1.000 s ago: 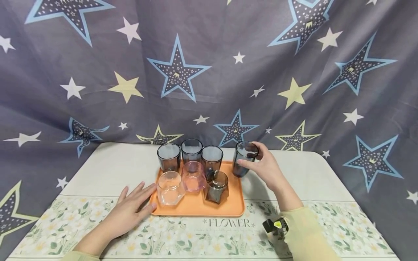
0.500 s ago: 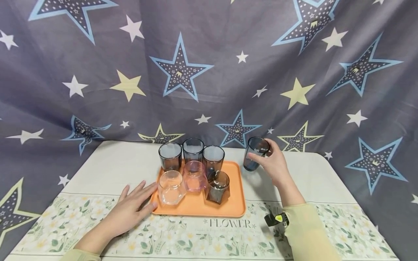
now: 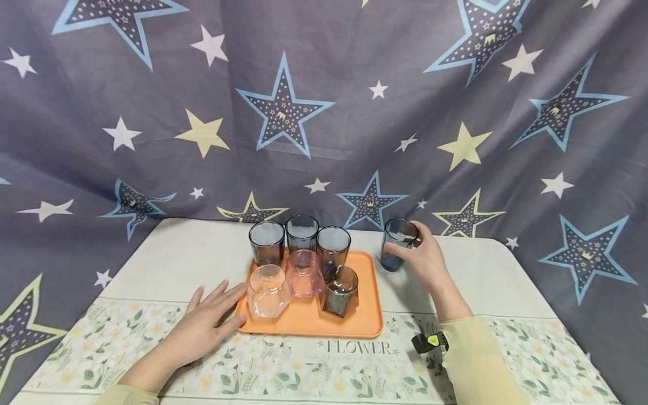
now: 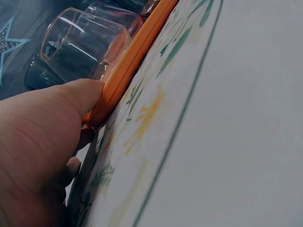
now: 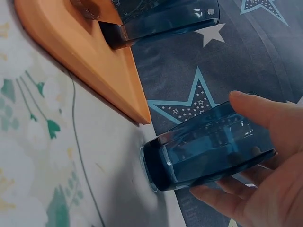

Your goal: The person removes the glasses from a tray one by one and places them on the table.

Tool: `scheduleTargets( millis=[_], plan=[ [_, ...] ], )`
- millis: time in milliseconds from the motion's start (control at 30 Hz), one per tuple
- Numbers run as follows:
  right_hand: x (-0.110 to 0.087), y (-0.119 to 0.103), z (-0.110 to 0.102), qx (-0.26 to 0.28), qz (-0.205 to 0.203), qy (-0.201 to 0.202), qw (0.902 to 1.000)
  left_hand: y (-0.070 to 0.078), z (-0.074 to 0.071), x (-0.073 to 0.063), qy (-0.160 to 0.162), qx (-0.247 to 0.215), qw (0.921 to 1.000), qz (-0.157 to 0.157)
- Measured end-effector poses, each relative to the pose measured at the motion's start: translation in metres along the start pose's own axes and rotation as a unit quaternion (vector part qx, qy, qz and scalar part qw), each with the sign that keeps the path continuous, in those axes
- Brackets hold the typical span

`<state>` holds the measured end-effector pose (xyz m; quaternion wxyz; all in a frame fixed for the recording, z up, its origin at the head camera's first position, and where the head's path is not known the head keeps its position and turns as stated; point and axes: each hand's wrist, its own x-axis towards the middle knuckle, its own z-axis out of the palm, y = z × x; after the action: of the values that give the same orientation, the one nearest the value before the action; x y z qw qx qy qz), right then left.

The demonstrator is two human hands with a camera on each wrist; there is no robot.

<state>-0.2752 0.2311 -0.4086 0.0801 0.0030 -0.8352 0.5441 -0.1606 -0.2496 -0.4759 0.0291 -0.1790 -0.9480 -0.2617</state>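
Note:
My right hand [image 3: 425, 257] grips a tall blue drinking glass [image 3: 397, 247] around its side, thumb in front and fingers behind. The glass is upright just right of the orange tray [image 3: 372, 304]; in the right wrist view its base [image 5: 154, 165] is at or close above the tabletop. My left hand [image 3: 202, 323] lies at the tray's left edge with fingers extended, its thumb [image 4: 87, 92] touching the rim. On the tray stand a clear glass [image 3: 268, 292], a pink glass [image 3: 304, 275], a smoky grey glass [image 3: 340, 292] and three blue glasses along the back, one being [image 3: 266, 242].
The table has a white cloth [image 3: 187, 253] with a floral band [image 3: 283, 371] across the front. Behind its far edge hangs a grey curtain [image 3: 334, 140] printed with stars. A dark strap-like device [image 3: 430, 342] is on the right wrist.
My right hand has carried the blue glass from the tray's back right corner rightward off the tray, then lowered it slightly. The left hand has stayed at the tray's edge.

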Motion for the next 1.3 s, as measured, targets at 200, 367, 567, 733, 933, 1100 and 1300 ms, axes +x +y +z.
scheduleTargets(
  millis=[200,367,567,733,933,1100,1300],
  plan=[
    [0.0,0.002,0.0,-0.007,0.0,0.006,1.0,0.001,-0.001,-0.001,0.007,0.005,0.9999,0.01],
    [0.0,0.004,0.0,-0.001,0.005,-0.001,1.0,0.002,0.0,-0.001,0.0,0.005,1.0,0.004],
    [0.004,0.002,-0.002,0.0,0.006,-0.01,0.9999,0.003,-0.003,0.001,-0.006,0.002,1.0,-0.003],
    [0.005,0.0,-0.001,0.018,0.015,-0.027,0.9994,0.004,-0.005,0.001,-0.011,0.002,0.9999,-0.01],
    [0.004,0.002,-0.003,0.035,0.019,-0.031,0.9987,0.006,-0.006,0.001,-0.012,0.002,0.9999,-0.007],
    [0.004,0.002,-0.005,0.031,0.024,-0.036,0.9986,0.007,-0.006,0.001,-0.011,0.003,0.9999,-0.005],
    [0.001,-0.009,-0.011,-0.003,-0.002,-0.007,1.0,0.006,-0.006,0.001,-0.01,0.003,0.9999,-0.004]
  ],
)
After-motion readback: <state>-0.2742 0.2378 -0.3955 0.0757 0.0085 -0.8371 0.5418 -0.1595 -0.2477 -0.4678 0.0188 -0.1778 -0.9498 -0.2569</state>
